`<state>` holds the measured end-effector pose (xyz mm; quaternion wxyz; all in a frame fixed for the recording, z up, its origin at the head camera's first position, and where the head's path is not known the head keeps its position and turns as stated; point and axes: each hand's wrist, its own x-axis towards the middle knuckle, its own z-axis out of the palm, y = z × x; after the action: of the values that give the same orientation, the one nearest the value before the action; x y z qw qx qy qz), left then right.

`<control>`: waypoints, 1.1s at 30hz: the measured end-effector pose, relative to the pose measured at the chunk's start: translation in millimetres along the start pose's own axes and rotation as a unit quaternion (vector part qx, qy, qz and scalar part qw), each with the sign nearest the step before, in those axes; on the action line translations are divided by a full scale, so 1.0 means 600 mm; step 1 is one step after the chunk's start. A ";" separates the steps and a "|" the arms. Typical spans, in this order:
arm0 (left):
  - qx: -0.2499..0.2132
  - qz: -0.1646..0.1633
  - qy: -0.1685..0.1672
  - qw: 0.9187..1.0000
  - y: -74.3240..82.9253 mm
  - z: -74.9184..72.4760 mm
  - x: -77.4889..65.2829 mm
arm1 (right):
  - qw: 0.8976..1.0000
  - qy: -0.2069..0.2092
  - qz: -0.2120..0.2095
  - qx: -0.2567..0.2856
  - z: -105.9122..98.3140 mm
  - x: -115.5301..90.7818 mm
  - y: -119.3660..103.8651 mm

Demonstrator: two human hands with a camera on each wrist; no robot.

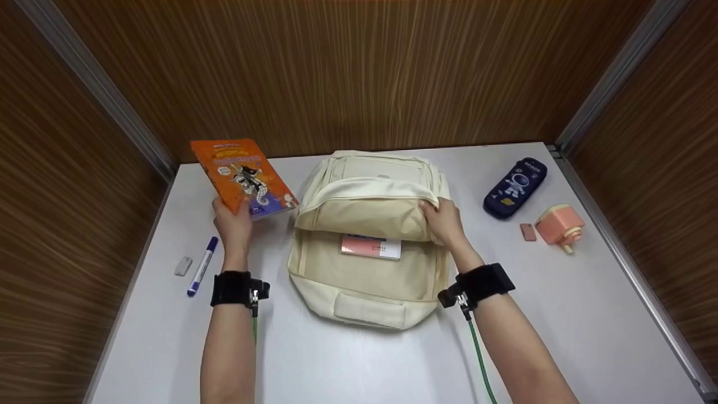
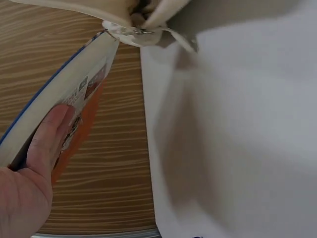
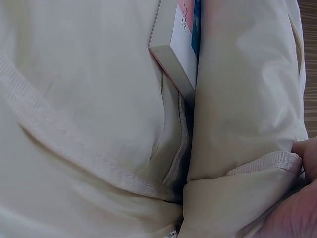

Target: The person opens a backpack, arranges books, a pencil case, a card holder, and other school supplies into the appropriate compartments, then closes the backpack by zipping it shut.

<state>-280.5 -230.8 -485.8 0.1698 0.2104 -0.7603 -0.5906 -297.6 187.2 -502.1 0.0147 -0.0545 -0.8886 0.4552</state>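
Observation:
An orange book with a cartoon cover is held up by my left hand, thumb on the cover and fingers behind it. In the left wrist view the same book shows its page edges, with my fingers against its back. A cream backpack lies unzipped on the table to the right of the book. My right hand pinches the edge of its raised front flap. Inside the backpack sits a pink and white book, partly hidden under the flap; its corner also shows in the right wrist view.
On the left of the white table lie a blue marker and a grey eraser. A navy astronaut pencil case, a small pink eraser and a pink pencil sharpener are on the right. Wooden panels enclose the table.

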 end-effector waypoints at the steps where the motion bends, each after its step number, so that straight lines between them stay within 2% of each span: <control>1: -0.017 0.002 0.009 1.000 0.008 -0.003 -0.002 | 1.000 0.000 -0.001 0.001 0.000 0.000 0.000; 3: -0.051 0.000 0.016 0.999 0.025 -0.007 -0.005 | 1.000 0.000 -0.002 0.001 0.001 0.000 0.000; 6: -0.124 -0.025 -0.004 0.992 0.049 -0.011 -0.011 | 1.000 -0.003 0.000 -0.002 -0.001 0.000 -0.001; 10: -0.215 -0.058 -0.050 0.974 0.072 -0.011 -0.021 | 1.000 -0.012 0.001 -0.003 -0.006 0.003 -0.008; 14: -0.272 -0.062 -0.092 0.956 0.087 -0.007 -0.035 | 1.000 -0.014 -0.004 -0.005 -0.013 0.013 -0.020; 17: -0.303 -0.051 -0.143 0.941 0.095 -0.003 -0.046 | 1.000 -0.015 0.000 0.007 -0.019 0.021 -0.032; 22: -0.297 -0.005 -0.255 0.920 0.100 0.003 -0.058 | 0.999 -0.015 0.008 0.035 -0.030 0.032 -0.047; 25: -0.279 0.015 -0.324 0.904 0.097 0.011 -0.063 | 0.999 -0.009 0.003 0.041 -0.033 0.037 -0.053; 29: -0.247 0.025 -0.411 0.877 0.086 0.021 -0.072 | 0.999 -0.002 -0.002 0.044 -0.034 0.038 -0.059; 33: -0.213 0.023 -0.473 0.855 0.075 0.031 -0.083 | 0.999 -0.005 -0.002 0.047 -0.035 0.036 -0.066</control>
<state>-252.6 -179.7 -447.3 -0.1566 -0.1530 -0.6093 -0.7621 -321.0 183.6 -458.1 0.0142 -0.0495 -0.8663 0.4968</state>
